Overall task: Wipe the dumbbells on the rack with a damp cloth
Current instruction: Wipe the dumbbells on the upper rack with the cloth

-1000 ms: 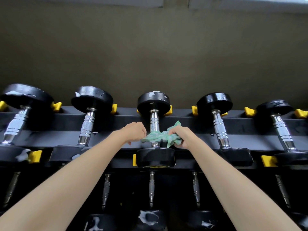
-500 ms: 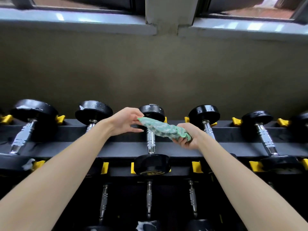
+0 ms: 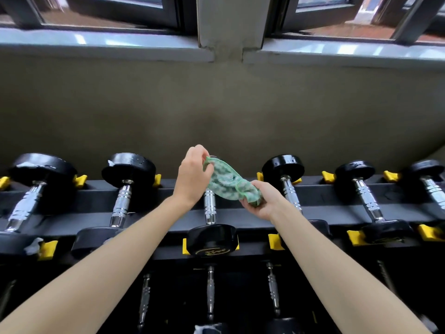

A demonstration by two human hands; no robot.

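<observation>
Rack rails (image 3: 72, 201) span the lower half of the frame, dark and level. Dumbbells (image 3: 128, 168) lie across them side by side. Each has its long axis running from the bottom of the frame toward the top, with a chrome handle between two black heads. The centre dumbbell (image 3: 210, 208) sits just below mid-frame. Its near head (image 3: 212, 239) shows in full at lower centre and its handle rises straight up from there. Its far head is almost wholly hidden behind the cloth and a hand.

The cloth (image 3: 226, 183), green and mottled, is held up in front of the handle's upper part. It is drawn out into a band that slants from upper left to lower right, so it crosses the dumbbell's axis at an angle rather than lying along it. Whether its upper end touches the far head cannot be told.

The left hand (image 3: 192, 174) is at that upper end, directly over the hidden head, pinching the cloth's corner. The right hand (image 3: 261, 201) is lower, to the right of the handle, between it and the next dumbbell (image 3: 283, 166). It is curled round the bunched lower end of the cloth. By this layout the far head lies just under the left hand's grip, so that hand looks the nearer one to lead a wipe there.
</observation>
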